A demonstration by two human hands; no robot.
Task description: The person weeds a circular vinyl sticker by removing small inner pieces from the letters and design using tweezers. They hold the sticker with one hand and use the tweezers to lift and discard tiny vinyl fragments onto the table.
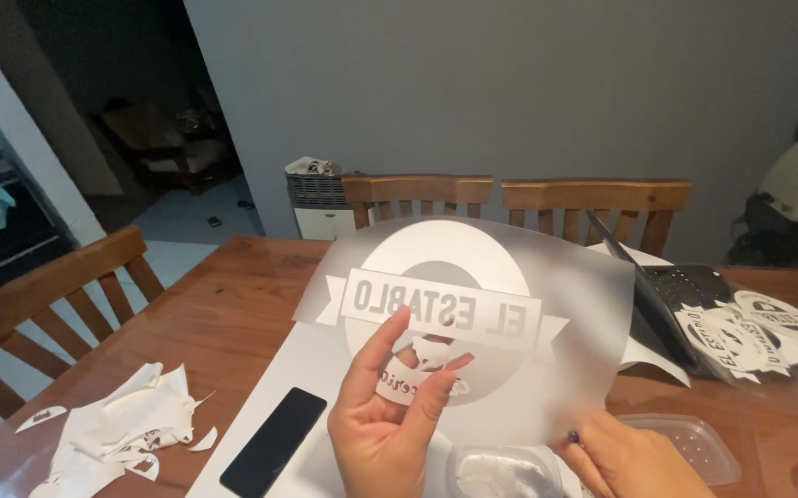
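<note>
Two hands hold up a translucent transfer sheet (509, 314) with a round white vinyl decal above the tabletop (224, 314). Left hand (390, 420) pinches its lower edge, thumb behind, fingers curled over the front. Right hand (629, 456) grips the lower right corner, fingers closed on it. Below the sheet lies a black phone (274, 441) on a white board (325, 369); left of that, white vinyl scraps (122, 429). A clear plastic container (685, 443) sits beside the right hand.
</note>
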